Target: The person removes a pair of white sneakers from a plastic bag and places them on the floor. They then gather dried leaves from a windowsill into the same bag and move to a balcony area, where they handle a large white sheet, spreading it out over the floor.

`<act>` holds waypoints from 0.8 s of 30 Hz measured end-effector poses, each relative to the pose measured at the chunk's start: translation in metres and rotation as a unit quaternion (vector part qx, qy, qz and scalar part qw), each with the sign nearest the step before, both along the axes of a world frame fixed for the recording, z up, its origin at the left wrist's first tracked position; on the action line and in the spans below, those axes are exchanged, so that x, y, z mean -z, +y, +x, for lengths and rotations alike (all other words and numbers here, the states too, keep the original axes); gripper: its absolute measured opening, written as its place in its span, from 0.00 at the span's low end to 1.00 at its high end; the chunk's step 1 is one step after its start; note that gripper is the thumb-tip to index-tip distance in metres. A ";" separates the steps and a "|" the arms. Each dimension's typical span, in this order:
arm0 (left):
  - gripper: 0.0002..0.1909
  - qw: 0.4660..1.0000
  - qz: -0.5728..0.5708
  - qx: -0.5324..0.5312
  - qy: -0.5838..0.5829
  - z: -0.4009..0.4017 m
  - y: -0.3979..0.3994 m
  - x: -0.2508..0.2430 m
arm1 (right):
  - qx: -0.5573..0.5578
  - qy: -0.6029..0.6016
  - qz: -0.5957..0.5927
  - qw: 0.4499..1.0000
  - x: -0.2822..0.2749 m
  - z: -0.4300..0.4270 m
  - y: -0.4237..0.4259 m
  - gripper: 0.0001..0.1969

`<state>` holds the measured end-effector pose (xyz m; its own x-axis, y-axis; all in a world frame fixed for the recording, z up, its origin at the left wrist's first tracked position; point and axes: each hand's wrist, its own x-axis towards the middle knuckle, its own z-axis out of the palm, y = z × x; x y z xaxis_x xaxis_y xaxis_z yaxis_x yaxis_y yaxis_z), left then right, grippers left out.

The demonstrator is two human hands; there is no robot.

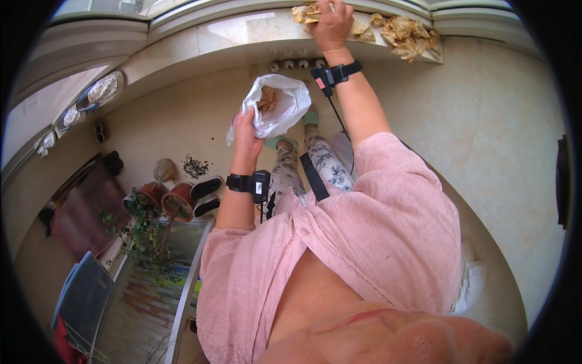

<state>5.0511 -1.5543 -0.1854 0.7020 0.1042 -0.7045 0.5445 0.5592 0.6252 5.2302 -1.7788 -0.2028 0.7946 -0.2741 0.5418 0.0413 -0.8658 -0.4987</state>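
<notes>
My left hand (pixel 248 132) grips the rim of a white plastic bag (pixel 291 107), whose mouth gapes upward. Inside the bag lies some crumpled brown leaf-like material (pixel 267 99). Up on the window sill, my right hand (pixel 333 25) is on crumpled tan, papery pieces (pixel 307 13); its fingers are curled over them, and whether they grip a piece is hard to tell. A larger heap of the same papery pieces (pixel 404 34) lies on the sill to the right of this hand.
The stone sill (pixel 227 34) curves along the window. Several small round objects (pixel 288 64) stand below it. Terracotta pots (pixel 177 201) with a trailing plant, black shoes (pixel 207 187) and scattered dark bits (pixel 196 167) are on the floor at left. Cloth-covered items (pixel 105 88) hang by the window.
</notes>
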 end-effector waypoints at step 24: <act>0.13 0.999 0.034 0.011 -0.033 0.002 -0.032 0.006 | -0.331 0.328 0.733 0.496 0.059 -0.117 0.014 0.13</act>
